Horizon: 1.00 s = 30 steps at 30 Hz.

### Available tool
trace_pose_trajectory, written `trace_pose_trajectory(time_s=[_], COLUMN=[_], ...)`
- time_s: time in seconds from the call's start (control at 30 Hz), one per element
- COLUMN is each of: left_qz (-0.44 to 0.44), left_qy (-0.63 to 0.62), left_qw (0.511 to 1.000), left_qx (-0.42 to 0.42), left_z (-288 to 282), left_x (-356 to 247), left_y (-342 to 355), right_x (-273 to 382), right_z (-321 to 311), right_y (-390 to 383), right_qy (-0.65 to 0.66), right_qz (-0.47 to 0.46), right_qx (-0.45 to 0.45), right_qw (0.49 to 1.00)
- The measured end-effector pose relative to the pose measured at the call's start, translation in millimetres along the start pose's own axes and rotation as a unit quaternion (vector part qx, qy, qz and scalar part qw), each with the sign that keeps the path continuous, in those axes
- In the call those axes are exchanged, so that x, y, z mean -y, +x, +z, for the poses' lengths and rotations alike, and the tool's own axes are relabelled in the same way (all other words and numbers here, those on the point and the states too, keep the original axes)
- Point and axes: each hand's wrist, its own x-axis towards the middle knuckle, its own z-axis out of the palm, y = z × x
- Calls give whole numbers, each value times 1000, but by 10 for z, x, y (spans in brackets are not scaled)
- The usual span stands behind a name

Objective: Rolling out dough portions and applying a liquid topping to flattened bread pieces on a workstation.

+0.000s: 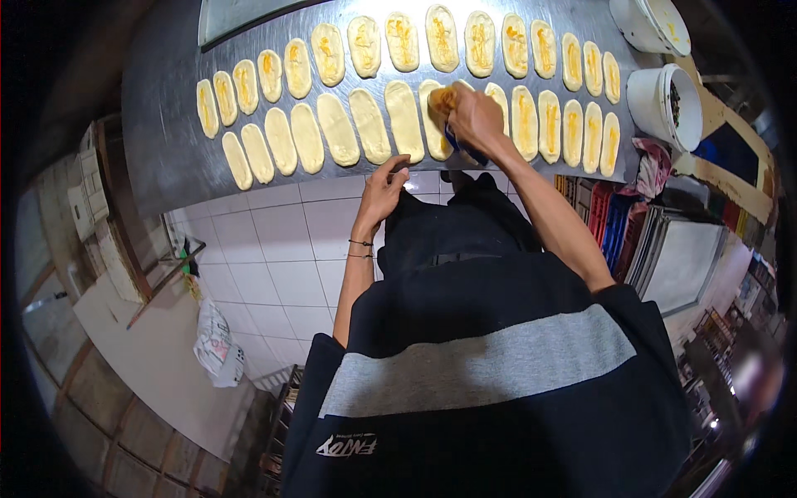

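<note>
Two curved rows of flat oval dough pieces lie on the metal table (pixel 178 158). In the far row, the pieces bear orange-yellow filling, such as this filled dough piece (pixel 442 40). Of the near row, those on the right carry orange streaks, while a plain dough piece (pixel 404 120) and others to its left are bare. My right hand (pixel 477 124) is closed around an orange-smeared tool (pixel 443 100) over the middle of the near row; its exact kind is unclear. Fingers apart, my left hand (pixel 384 191) rests at the table's front edge, just below the plain dough.
Two white buckets, an upper bucket (pixel 639 29) and a lower bucket (pixel 658 104), stand at the table's right end. A metal tray (pixel 237 17) lies at the back left. Pink cloth (pixel 653 166), coloured crates (pixel 610 220) and stacked trays (pixel 681 257) are at right.
</note>
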Motion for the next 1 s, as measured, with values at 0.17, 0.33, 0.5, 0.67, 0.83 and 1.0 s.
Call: trace_pose_trajectory(time_s=[0.17, 0.33, 0.5, 0.67, 0.83, 1.0], left_qz=[24, 18, 19, 49, 15, 23], left_qy=[-6, -60, -48, -75, -115, -117], left_qw=[1000, 998, 998, 996, 993, 992], left_qx=[14, 33, 46, 0, -19, 29], left_z=[-33, -269, -454, -547, -656, -681], left_x=[105, 137, 12, 60, 271, 210], left_y=[25, 90, 213, 192, 164, 306], right_x=[-172, -278, -347, -699, -863, -712], right_z=[-104, -462, -251, -70, -262, -164], right_y=[-981, -688, 15, -642, -638, -120], right_qy=[-25, 1, -19, -64, -28, -44], right_qz=[37, 97, 71, 78, 116, 84], right_qx=[143, 79, -24, 62, 83, -84], right_qw=[989, 992, 997, 993, 989, 992])
